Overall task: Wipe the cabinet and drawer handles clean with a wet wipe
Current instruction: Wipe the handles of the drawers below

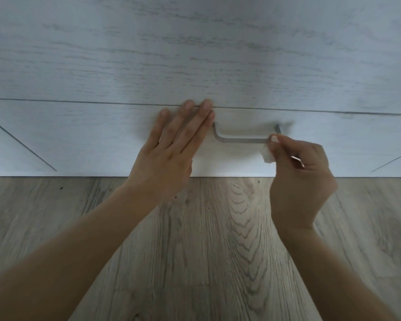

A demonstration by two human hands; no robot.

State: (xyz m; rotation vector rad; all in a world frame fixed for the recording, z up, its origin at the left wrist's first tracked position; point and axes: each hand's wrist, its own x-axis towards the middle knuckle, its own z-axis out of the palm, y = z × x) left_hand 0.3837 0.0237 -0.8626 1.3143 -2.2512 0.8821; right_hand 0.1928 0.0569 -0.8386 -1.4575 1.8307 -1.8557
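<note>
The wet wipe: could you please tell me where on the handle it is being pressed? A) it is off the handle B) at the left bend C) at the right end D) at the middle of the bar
C: the right hand pinches the wet wipe against the right end of the handle, while the left hand lies flat on the drawer front.
</note>
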